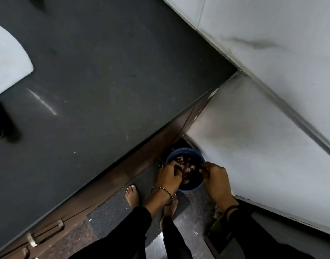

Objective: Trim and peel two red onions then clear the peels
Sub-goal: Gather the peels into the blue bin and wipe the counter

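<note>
Left hand (167,175) and right hand (214,174) over blue bin (184,150) on floor (104,217), onion peels (185,165) inside.
Fingers (174,166) of both curled above the peels; can't tell if pinching any.

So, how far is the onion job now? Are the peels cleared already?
Nearly finished, it seems. Reddish peels already lie in the blue bin on the floor. The left hand and right hand are over it with curled fingers, probably dropping the last scraps. The onions are out of view, so trimming cannot be confirmed.
</note>
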The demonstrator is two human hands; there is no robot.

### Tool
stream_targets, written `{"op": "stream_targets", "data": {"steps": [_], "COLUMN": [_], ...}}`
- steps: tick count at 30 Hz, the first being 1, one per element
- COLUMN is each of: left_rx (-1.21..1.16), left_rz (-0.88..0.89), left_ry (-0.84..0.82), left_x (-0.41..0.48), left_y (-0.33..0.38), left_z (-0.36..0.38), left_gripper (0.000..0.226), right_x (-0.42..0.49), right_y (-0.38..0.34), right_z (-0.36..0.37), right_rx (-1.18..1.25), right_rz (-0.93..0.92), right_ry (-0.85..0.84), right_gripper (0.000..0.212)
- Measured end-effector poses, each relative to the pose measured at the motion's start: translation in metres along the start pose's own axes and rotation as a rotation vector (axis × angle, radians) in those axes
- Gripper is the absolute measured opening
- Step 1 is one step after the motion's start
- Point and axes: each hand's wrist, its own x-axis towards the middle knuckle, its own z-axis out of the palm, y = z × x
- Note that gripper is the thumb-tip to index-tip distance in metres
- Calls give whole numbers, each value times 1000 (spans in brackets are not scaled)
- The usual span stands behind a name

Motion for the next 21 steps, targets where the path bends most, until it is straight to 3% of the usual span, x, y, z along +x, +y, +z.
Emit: {"op": "stream_targets", "data": {"steps": [6,15,21], "left_rx": [131,141,15], "left_rz": [-16,63,83], "left_ry": [-31,-82,-42], "left_x": [26,32,33], "left_y": [-1,2,7], "left_z": [5,13,12], "left_gripper": [30,52,31], "right_x": [12,23,15], "right_y": [-1,0,-11], "right_z": [-4,-6,-14], "right_rx": [-29,-55,-107], "right_rz": [-38,0,66], "right_ry": [-28,-87,-39], "right_gripper": [45,48,17]}}
